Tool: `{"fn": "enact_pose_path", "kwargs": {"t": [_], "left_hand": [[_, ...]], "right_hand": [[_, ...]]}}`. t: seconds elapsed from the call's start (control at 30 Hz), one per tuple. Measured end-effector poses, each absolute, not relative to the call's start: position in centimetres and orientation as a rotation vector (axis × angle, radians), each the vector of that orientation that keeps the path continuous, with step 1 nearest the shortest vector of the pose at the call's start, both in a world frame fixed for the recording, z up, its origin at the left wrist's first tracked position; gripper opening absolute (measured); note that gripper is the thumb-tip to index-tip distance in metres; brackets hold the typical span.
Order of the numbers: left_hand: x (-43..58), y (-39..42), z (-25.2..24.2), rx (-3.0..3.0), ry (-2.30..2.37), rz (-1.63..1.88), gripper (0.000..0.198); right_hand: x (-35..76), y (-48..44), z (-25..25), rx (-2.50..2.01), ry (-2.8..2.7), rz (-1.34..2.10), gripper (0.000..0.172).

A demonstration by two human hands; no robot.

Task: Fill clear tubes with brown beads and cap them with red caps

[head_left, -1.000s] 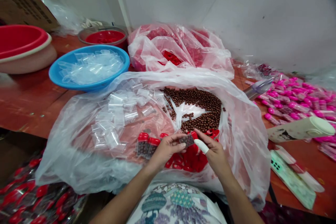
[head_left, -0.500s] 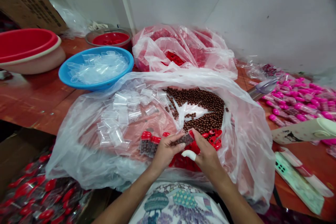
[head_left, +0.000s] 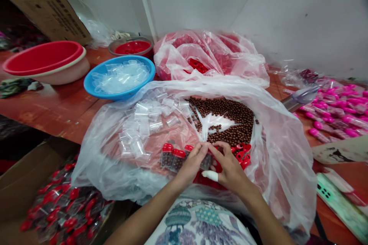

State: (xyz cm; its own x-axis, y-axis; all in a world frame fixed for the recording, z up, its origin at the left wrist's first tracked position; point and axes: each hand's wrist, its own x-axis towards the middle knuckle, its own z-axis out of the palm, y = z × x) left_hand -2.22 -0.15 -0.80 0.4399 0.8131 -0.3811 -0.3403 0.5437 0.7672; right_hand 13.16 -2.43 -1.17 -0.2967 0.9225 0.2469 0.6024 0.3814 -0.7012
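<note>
A small clear container (head_left: 206,163) is held by the left hand (head_left: 192,164), near red pieces (head_left: 243,155); whether it is also gripped by the right hand (head_left: 232,170) cannot be told. Spillage could be caused by a loosely seated top, hidden here.

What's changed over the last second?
Left hand and right hand have closed together at the fingertips; the bead-filled container, sideways before, now shows below them, grip partly hidden. View swung left. Blue basin, brown beads, clear containers unmoved.
</note>
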Motion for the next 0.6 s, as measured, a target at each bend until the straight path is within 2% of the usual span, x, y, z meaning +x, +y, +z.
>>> {"fn": "enact_pose_path", "kwargs": {"t": [0.07,0.23,0.37,0.43,0.6], "left_hand": [[-2.0,0.0,-1.0,0.630,0.863,0.813,0.049],[-2.4,0.2,-1.0,0.642,0.885,0.794,0.053],[-2.3,0.0,-1.1,0.640,0.880,0.717,0.054],[-2.0,-0.1,-1.2,0.621,0.874,0.729,0.056],[-1.8,-0.1,-1.4,0.608,0.917,0.751,0.065]], "right_hand": [[13.5,-2.7,-1.2,-1.362,-1.815,0.839,0.073],[14.2,-3.0,-1.7,-1.500,-1.038,1.252,0.038],[13.4,-2.9,-1.2,-1.526,-1.118,1.075,0.036],[12.8,-2.9,-1.0,-1.478,-1.435,0.930,0.040],[11.5,-3.2,-1.5,-1.412,-2.017,0.487,0.076]]}}
